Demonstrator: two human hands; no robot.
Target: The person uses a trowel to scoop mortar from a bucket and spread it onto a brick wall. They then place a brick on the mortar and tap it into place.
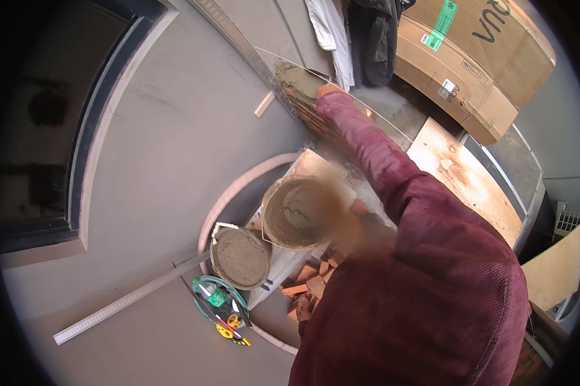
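Note:
My right hand, at the end of a maroon sleeve, is at the wet mortar atop a low brick wall under a taut white string; its fingers are mostly hidden. Low beside my body, my left hand is at broken red bricks; its grip is unclear. Two buckets of grey mortar stand on a pale board beside the bricks. A brown blur covers part of the right bucket.
A tub of tools and a bottle, a hose and a metal straightedge lie at left, near a dark window. Cardboard boxes, hanging clothes and a plywood sheet are at right.

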